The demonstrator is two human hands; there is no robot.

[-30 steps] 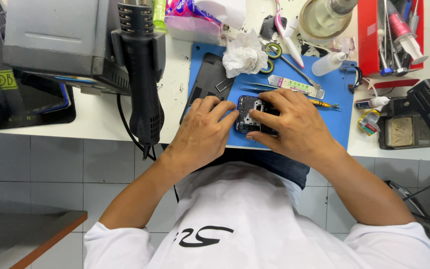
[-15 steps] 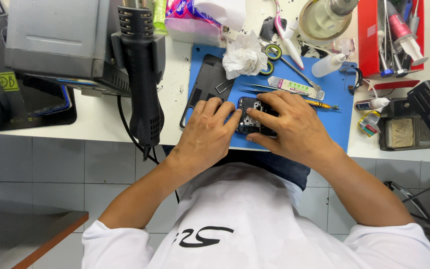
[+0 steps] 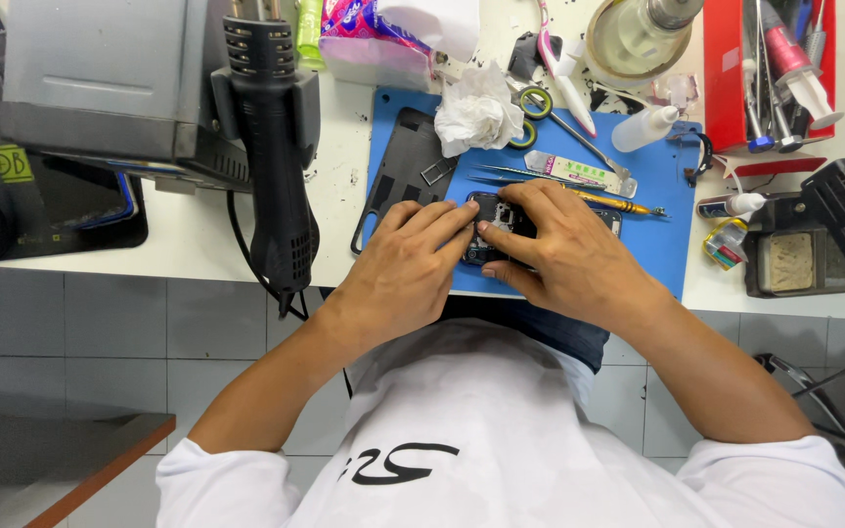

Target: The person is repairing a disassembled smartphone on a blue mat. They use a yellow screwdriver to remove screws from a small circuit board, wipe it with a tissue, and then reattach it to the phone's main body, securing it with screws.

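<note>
While both sets of fingers pinch the opened phone [image 3: 497, 227] on the blue mat [image 3: 662, 235] at the desk's front edge, left hand [image 3: 405, 266] steadying and right hand [image 3: 561, 256] covering it, I'd press lightly and keep it flat. Behind, the red tray [image 3: 726, 88] holds upright tools and tubes.

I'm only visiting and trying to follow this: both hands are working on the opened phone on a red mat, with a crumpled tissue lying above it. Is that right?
Not quite. The mat is blue, not red; the red thing is a tool tray at the far right. The head view shows it. The rest holds: the left hand and right hand both work on the opened phone, with the crumpled tissue lying above it.
</note>
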